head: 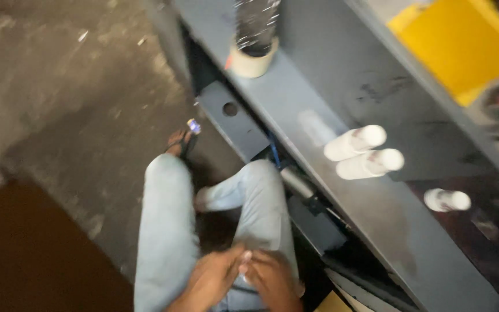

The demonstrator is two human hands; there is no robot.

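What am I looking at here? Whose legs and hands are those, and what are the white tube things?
This one picture comes from a camera worn on a person's head, looking down. So you see that person's own body: legs in light blue jeans and a foot in a sandal on the concrete floor. At the bottom, the left hand and right hand are pressed together over the lap; the picture is too blurry to tell if they hold anything. Beside the person is a dark grey bench. On it lie two white rolls side by side, another white roll farther right, and a roll of tape.
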